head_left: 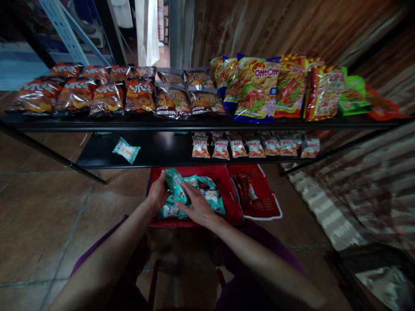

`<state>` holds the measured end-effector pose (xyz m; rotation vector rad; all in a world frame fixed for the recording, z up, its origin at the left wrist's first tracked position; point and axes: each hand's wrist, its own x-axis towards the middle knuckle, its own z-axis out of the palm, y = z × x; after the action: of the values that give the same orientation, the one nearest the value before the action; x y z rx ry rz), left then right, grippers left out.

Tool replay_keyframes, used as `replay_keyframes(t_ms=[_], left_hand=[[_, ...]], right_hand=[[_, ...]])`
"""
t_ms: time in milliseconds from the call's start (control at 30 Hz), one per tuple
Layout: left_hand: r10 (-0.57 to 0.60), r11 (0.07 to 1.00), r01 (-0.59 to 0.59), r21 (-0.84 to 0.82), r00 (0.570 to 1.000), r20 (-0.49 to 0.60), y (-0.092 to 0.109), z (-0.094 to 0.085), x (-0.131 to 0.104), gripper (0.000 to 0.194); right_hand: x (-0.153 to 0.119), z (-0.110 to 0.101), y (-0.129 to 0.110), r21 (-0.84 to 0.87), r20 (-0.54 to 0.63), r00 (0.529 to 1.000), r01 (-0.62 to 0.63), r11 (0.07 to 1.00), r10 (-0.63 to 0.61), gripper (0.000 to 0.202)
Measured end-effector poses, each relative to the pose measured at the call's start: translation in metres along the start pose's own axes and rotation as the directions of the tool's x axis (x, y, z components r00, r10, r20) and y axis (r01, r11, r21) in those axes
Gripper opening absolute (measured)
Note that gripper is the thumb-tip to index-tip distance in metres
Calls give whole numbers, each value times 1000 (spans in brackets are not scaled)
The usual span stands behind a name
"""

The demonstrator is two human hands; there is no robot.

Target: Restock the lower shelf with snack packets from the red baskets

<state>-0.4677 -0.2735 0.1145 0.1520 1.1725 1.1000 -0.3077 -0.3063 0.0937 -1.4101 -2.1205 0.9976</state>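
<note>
Over a red basket (227, 185) of green snack packets (210, 196), my left hand (158, 190) grips the left side of one green packet (176, 185). My right hand (197, 205) lies against the right side of that same packet, its fingers closed on it. The held packet is tilted above the others. On the lower black shelf (158, 149), a single green packet (126, 150) lies at the left, and a row of small red and white packets (238, 147) stands at the right.
The upper shelf (181, 124) above the hands carries orange bags (76, 95), brown bags (171, 101) and large upright bags (257, 88). A second red basket (264, 194) with a few packets sits right of the first. Corrugated sheeting (356, 185) borders the right.
</note>
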Motion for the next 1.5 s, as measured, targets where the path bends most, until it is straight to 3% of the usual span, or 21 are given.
replay_keyframes(t_ms=[167, 300, 400, 467, 600, 700, 800, 900, 1000, 1100, 1267, 1500], left_hand=[[2, 999, -5, 32, 995, 103, 2, 5, -10, 32], [33, 997, -43, 66, 988, 154, -3, 3, -10, 34], [121, 991, -129, 45, 983, 141, -6, 0, -5, 30], [214, 974, -220, 51, 971, 105, -8, -3, 0, 27], [308, 927, -293, 233, 951, -29, -7, -11, 8, 29], [191, 924, -164, 346, 981, -44, -6, -13, 4, 34], [-15, 932, -12, 363, 997, 72, -7, -9, -6, 39], [-34, 946, -14, 323, 989, 143, -11, -6, -10, 38], [47, 944, -80, 320, 993, 110, -17, -6, -7, 34], [85, 937, -111, 332, 992, 91, -22, -7, -4, 30], [24, 933, -79, 352, 987, 158, -26, -8, -9, 30], [-5, 896, -93, 433, 975, 221, -23, -4, -20, 42]], right_hand=[[0, 3, 1, 85, 44, 994, -105, 991, 102, 84], [2, 2, 1, 192, -13, 991, -130, 973, 135, 64], [6, 0, 2, 384, -54, 967, -212, 899, 251, 47], [9, -2, 3, 578, -44, 923, -289, 763, 383, 43], [13, -9, 2, 875, 91, 803, -347, 338, 590, 39], [15, -15, -2, 942, 169, 773, -310, 131, 611, 30], [15, -18, -5, 950, 229, 787, -309, 45, 573, 24], [15, -18, -5, 948, 228, 793, -312, 55, 564, 21], [16, -18, -3, 947, 195, 786, -307, 98, 587, 18], [19, -19, 0, 951, 189, 813, -292, 106, 551, 21], [23, -21, 6, 957, 168, 808, -271, 104, 565, 16], [24, -20, 14, 925, 66, 788, -279, 259, 612, 25]])
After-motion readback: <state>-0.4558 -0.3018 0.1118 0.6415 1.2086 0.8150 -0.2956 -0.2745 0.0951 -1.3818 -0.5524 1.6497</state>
